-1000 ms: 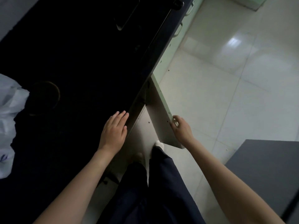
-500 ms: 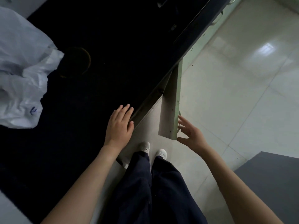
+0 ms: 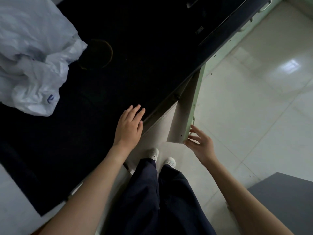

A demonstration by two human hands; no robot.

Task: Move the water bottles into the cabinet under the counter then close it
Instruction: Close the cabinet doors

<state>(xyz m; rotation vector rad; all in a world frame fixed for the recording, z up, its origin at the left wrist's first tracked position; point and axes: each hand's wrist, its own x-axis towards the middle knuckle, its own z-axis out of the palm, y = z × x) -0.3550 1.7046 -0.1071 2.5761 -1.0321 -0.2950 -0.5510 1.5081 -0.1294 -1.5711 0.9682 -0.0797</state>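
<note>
Dim, underexposed counter (image 3: 135, 48); window glare on the floor (image 3: 290, 67); wide-angle bending at edges.

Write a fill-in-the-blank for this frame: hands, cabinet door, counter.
1. The left hand lies flat on the black ____.
2. The cabinet door stands ____.
3. The right hand touches the edge of the ____.
4. The crumpled plastic bag is ____.
Missing words: counter; open; door; white.
</note>
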